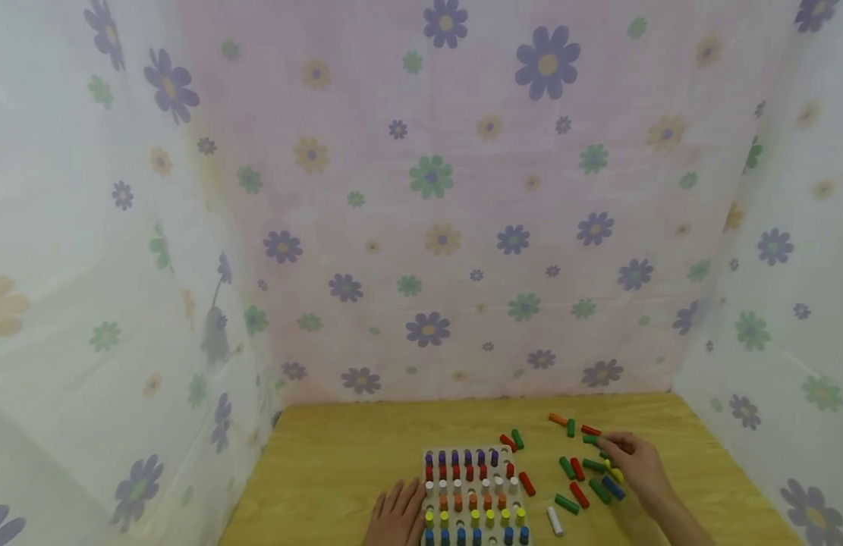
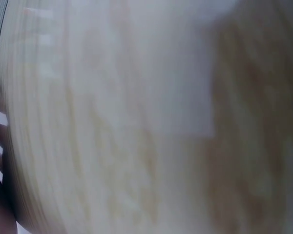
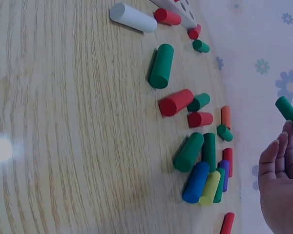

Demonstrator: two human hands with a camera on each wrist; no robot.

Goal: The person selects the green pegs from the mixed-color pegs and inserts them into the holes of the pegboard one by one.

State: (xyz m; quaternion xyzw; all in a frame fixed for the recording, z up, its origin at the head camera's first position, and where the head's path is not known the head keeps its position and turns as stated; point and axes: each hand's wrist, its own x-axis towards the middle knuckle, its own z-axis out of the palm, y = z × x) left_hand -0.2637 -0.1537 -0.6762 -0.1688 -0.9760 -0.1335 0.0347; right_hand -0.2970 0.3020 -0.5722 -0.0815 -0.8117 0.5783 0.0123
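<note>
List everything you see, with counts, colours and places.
Table: one, yellowish, beneath the pegs
Flowered covering: three sides, pink and white, around table
Unclear shape: one, grey, on left covering
Pegboard: one, pale, between the hands
Standing pegs: six each purple, red, white, yellow, blue, five orange, in board
Loose pegs: seven, green, table's right half
Loose pegs: six, red, same half
Loose peg: one, white, right of board
Loose peg: one, orange, toward the back
Loose peg: one, blue, near right hand
Loose peg: at least one, yellow, beside blue
Loose peg: one, purple, near blue
Held peg: one, green, right hand
Left hand: one, bare, board's left edge
Right hand: one, bare, over table's right half
</note>
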